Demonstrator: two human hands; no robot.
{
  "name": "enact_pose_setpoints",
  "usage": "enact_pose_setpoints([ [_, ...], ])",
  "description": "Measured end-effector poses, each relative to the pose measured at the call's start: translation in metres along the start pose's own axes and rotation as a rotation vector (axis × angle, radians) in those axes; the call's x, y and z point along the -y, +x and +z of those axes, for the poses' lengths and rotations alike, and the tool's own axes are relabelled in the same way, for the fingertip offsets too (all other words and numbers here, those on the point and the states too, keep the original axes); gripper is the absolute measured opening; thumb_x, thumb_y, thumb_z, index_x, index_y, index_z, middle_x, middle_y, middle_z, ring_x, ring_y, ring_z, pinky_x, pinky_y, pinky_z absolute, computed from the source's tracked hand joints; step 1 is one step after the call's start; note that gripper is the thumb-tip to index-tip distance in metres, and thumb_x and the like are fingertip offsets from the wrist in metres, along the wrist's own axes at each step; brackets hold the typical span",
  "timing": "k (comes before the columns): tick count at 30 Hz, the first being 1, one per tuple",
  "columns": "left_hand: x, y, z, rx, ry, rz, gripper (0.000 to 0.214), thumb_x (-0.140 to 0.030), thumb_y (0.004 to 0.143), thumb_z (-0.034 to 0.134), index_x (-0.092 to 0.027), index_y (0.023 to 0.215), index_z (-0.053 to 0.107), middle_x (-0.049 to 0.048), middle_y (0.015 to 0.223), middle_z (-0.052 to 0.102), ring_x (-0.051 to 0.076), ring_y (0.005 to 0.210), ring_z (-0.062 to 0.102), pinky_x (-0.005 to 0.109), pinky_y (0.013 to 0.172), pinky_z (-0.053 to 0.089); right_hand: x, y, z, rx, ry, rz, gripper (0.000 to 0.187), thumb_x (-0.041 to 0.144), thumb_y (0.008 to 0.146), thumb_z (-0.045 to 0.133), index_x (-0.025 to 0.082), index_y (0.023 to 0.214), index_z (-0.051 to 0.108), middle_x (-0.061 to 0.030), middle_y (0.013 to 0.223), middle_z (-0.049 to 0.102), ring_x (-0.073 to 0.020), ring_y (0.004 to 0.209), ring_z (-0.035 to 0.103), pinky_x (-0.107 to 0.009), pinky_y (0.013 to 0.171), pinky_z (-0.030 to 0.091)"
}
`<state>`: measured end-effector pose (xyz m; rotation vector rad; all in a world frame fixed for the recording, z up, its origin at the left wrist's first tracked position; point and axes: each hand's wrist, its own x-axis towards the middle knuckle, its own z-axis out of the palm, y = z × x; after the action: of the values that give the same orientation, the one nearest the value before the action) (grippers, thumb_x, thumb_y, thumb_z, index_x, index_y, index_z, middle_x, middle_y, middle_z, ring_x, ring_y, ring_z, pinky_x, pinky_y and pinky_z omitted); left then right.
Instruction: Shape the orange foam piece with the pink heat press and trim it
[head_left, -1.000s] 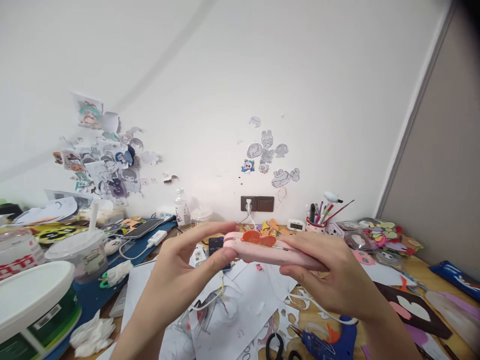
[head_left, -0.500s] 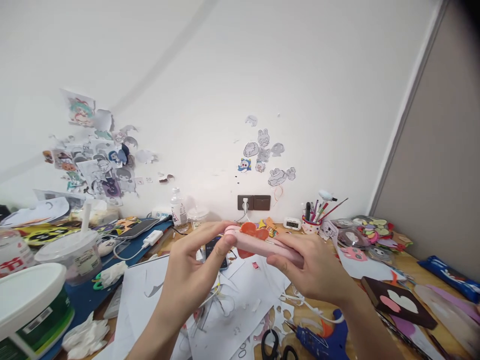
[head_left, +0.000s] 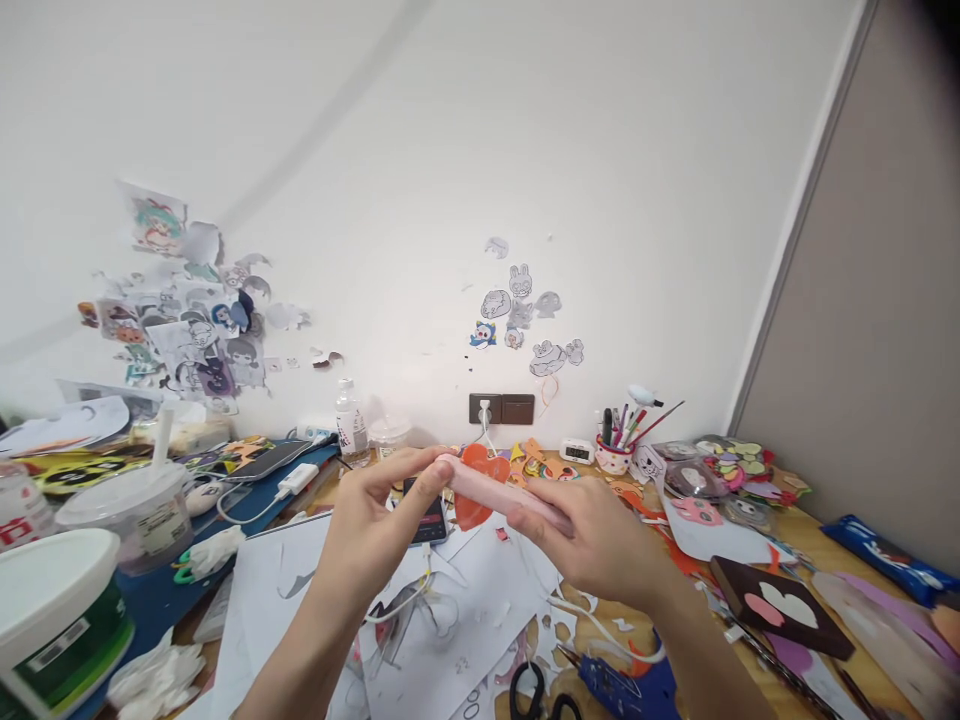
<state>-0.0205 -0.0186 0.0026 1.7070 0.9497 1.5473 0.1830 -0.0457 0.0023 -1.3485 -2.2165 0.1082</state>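
1. Above the littered worktop, from where I stand, locate the pink slab: it is held in the air between both hands, thin edge toward the person, left end higher than the right.

2. Check the left grip. The left hand pinches the slab's left end, thumb on the near side and fingers over the top.

3. Check the right grip. The right hand grasps the right end, fingers along the upper side, thumb below.

4. Note the orange heart-shaped piece. It shows above and below the slab's edge, near the left hand; whether it is fixed to the slab or merely lies against it cannot be told from this angle.

5. Step in hand, as I judge it: two-handed handling of the slab, probably inspecting or pressing its edge.

6. Next-move requirement, in my judgement: maintain even pressure at both ends, and free one hand only once the other carries the full weight. Avoid squeezing the orange piece out of line.

7. Observe the area below. Paper sheets lie under the hands; a phone sits just beyond the left hand. Black-handled scissors and a blue glue gun lie nearer the person, both unheld.
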Motion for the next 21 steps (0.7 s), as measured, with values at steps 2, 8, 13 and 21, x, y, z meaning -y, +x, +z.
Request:
enact_pose_setpoints([
  [2,0.005,0.006,-0.004,-0.031,-0.017,-0.027,0.025,-0.038,0.072,0.069,-0.019,0.086,0.076,0.0076,0.091,0.075,0.027,0.092,0.065,0.035,0.083,0.048,0.002,0.004,0.008,0.031,0.079,0.022,0.043,0.052,0.091,0.033,0.019,0.066,0.044,0.0052,0.056,0.043,-0.0082,0.05,0.037,-0.025,0.05,0.023],
  [8,0.01,0.018,-0.016,-0.01,-0.044,-0.071,0.024,-0.039,0.067,0.073,-0.018,0.079,0.076,0.007,0.085,0.076,0.027,0.089,0.066,0.035,0.08,0.051,0.005,0.011,0.029,0.057,0.239,0.088,0.046,0.058,0.089,0.032,0.019,0.066,0.041,0.0041,0.06,0.044,-0.0084,0.053,0.039,-0.023,0.049,0.026],
  [13,0.008,0.018,-0.016,-0.049,-0.05,-0.087,0.023,-0.038,0.065,0.074,-0.018,0.078,0.076,0.008,0.087,0.076,0.029,0.095,0.064,0.04,0.088,0.047,0.001,0.012,0.036,0.23,0.578,0.18,0.046,0.063,0.084,0.039,0.019,0.075,0.047,0.0059,0.052,0.046,-0.0052,0.038,0.039,-0.018,0.035,0.025],
  [21,0.007,0.016,-0.007,-0.033,-0.179,-0.088,0.042,-0.049,0.072,0.066,-0.019,0.101,0.07,0.0099,0.109,0.07,0.027,0.106,0.06,0.039,0.093,0.046,-0.005,0.017,0.043,0.191,0.831,0.15,0.047,0.065,0.079,0.047,0.019,0.069,0.041,0.0089,0.042,0.041,-0.0025,0.029,0.034,-0.014,0.029,0.022],
])
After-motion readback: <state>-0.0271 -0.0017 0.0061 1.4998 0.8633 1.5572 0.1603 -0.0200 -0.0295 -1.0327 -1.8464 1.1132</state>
